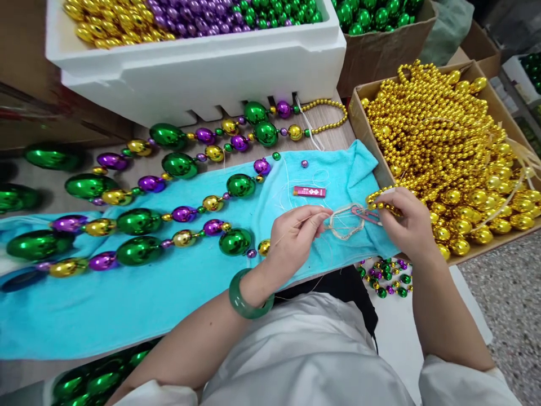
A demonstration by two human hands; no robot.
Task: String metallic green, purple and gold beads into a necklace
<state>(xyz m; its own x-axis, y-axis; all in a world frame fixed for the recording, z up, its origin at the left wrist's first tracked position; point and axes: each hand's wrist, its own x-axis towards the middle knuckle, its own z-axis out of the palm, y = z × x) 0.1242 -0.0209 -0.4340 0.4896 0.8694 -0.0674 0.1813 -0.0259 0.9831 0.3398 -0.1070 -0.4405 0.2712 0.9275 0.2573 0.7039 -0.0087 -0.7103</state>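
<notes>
My left hand (296, 234) pinches a thin white thread (310, 217) over the turquoise towel (169, 299); a green bangle sits on that wrist. My right hand (403, 223) is closed on a strand of small gold beads (380, 204) at the edge of the gold-bead box. Between the hands lies a pale oval ring (346, 221) with a pink clip on it. Strands of large green, purple and gold beads (177, 217) stretch across the towel to the left.
A small pink lighter (310, 192) lies on the towel. A cardboard box of gold beads (456, 152) stands at the right. A white foam box (203, 62) of mixed beads sits at the back, with a box of green beads (380, 17) beside it.
</notes>
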